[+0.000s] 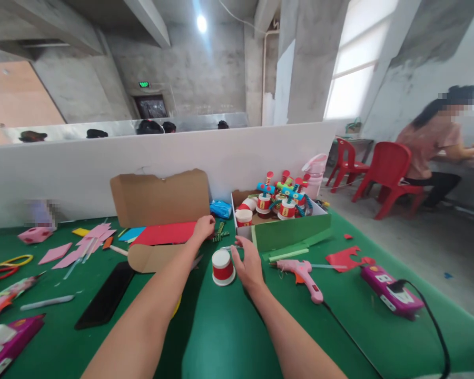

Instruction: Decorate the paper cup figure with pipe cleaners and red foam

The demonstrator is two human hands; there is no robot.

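My left hand (pixel 204 229) reaches over the back of the table with its fingers curled together. It is beside some dark green striped folded paper strips (pixel 221 232); whether a strip is between its fingertips is hidden. My right hand (pixel 249 262) is open, thumb and fingers apart, just right of a red and white paper cup (pixel 223 267). The cup stands upside down on the green table in front of me. Behind my right hand, a box (pixel 245 230) holds several finished cup figures (pixel 287 206) with coloured heads and spring-like parts.
A pink glue gun (pixel 300 271) with a cord lies to the right, near a purple power strip (pixel 391 292). On the left are a black phone-like slab (pixel 106 295), pink paper pieces (pixel 97 234) and scissors (pixel 8 267). Cardboard (pixel 160 200) leans against the white partition (pixel 174 152).
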